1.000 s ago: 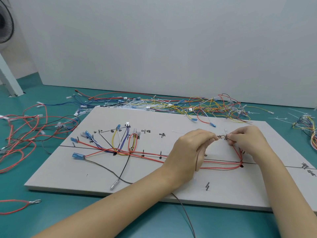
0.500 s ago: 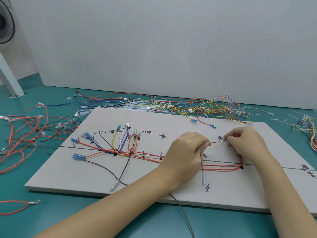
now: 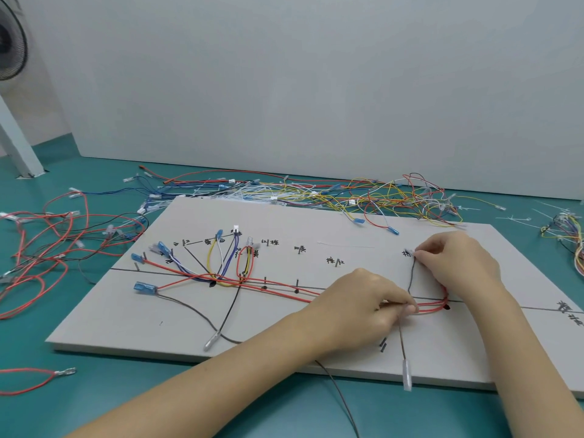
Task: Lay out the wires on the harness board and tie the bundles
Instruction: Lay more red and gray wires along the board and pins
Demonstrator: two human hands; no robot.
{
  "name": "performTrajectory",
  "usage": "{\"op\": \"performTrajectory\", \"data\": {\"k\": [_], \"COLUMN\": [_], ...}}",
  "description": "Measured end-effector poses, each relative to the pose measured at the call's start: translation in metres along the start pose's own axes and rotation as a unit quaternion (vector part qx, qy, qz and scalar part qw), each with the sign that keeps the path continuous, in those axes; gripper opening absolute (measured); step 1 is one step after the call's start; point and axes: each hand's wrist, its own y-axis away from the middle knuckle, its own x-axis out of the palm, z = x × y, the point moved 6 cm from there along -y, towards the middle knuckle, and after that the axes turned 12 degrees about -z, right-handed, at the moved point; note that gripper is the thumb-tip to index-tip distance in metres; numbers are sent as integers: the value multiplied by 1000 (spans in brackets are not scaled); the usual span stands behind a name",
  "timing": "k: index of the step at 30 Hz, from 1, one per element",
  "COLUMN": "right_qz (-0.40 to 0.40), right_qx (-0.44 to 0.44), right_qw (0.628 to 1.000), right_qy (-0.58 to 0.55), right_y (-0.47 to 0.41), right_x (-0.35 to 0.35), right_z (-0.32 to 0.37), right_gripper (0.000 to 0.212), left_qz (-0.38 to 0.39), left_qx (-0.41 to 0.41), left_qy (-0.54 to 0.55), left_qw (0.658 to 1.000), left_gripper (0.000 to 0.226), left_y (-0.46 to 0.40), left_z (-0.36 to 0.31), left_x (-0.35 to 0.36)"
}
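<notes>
The harness board (image 3: 316,222) lies flat on the teal counter (image 3: 94,406). The left hand (image 3: 357,305), at 5 o'clock on the board, pinches a dark wire (image 3: 410,279) against the red wires (image 3: 284,290) on the drawn line. The right hand (image 3: 455,263), at 3 o'clock, pinches that wire's upper terminal (image 3: 410,252) against the board. The wire's lower end hangs at 6 o'clock over the board's near edge. Loose wires (image 3: 347,194) lie heaped at 12 o'clock beyond the board.

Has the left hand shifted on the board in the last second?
Yes. The left hand has dropped toward the board's near edge, down to the drawn horizontal line, pinching the dark wire.
</notes>
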Motion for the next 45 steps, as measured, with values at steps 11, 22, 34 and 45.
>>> {"op": "performTrajectory", "data": {"k": [11, 22, 34, 45], "right_qz": [-4, -40, -32, -30], "right_qx": [-57, -58, -45, -40], "right_qw": [995, 994, 993, 998], "right_qy": [-84, -82, -101, -33], "right_y": [-1, 2, 0, 8], "right_x": [12, 11, 10, 1], "right_z": [3, 6, 3, 20], "right_gripper": [12, 10, 9, 12], "left_qz": [49, 71, -4, -32], "left_qx": [-28, -29, 8, -15], "left_qy": [-25, -67, -43, -73], "left_qw": [998, 995, 999, 997], "left_gripper": [20, 18, 16, 20], "left_y": [2, -2, 5, 6], "left_z": [2, 4, 3, -1], "left_x": [4, -14, -12, -12]}}
